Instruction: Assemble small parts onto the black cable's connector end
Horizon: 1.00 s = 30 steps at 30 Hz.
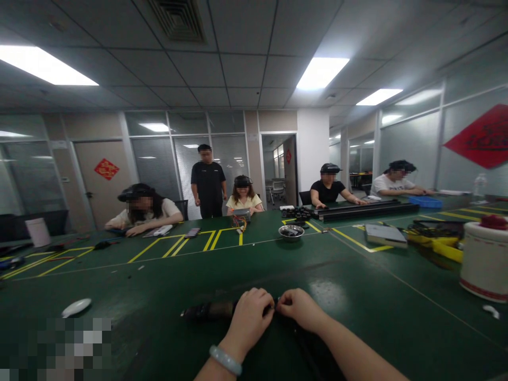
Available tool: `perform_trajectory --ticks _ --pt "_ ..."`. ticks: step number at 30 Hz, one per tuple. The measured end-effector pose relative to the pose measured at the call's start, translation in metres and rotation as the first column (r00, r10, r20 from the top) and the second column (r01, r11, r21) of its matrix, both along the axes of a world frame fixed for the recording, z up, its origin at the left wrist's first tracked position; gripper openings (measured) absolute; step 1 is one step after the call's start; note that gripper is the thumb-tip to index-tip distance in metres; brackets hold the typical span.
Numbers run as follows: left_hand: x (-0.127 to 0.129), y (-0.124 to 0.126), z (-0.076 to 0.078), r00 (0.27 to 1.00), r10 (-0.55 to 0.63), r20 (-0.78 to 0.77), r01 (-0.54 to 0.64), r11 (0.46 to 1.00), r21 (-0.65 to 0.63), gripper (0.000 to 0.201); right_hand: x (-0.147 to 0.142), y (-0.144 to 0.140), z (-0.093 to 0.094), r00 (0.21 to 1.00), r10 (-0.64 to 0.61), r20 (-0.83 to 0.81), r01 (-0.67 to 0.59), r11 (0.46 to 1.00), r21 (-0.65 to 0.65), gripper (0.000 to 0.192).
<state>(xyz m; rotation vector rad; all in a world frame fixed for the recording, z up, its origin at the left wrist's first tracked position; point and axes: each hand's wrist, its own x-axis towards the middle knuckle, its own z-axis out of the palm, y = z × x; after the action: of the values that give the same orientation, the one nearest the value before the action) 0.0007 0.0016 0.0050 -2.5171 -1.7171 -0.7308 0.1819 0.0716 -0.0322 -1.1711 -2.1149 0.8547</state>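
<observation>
Head view: metal bowl (291,232) beyond hands (273,312).

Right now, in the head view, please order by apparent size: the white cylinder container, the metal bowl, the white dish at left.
1. white cylinder container, largest, though nearer the camera
2. white dish and metal bowl: too alike to rank

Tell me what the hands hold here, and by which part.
Both hands, left hand and right hand, pinch a dark elongated object at its right end; its left end lies on the green table. What it is cannot be told.
</observation>
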Motion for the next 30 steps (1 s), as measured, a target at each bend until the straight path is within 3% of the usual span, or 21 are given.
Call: perform_trajectory --ticks 11,16,30 --pt "0.003 0.002 0.002 1.0 0.021 0.007 -0.021 1.0 -0.019 0.007 0.0 0.004 -0.005 1.0 -0.01 -0.001 0.01 0.999 -0.038 0.017" --pt "0.002 0.003 0.0 1.0 0.021 0.008 -0.021 1.0 -0.004 0.006 0.004 0.001 -0.001 0.995 -0.036 0.088 0.04 0.998 -0.047 0.018" --pt "-0.001 0.004 0.0 1.0 0.003 -0.015 -0.003 1.0 -0.02 0.007 0.002 -0.015 0.02 0.966 -0.014 0.259 -0.053 0.966 0.251 0.013"
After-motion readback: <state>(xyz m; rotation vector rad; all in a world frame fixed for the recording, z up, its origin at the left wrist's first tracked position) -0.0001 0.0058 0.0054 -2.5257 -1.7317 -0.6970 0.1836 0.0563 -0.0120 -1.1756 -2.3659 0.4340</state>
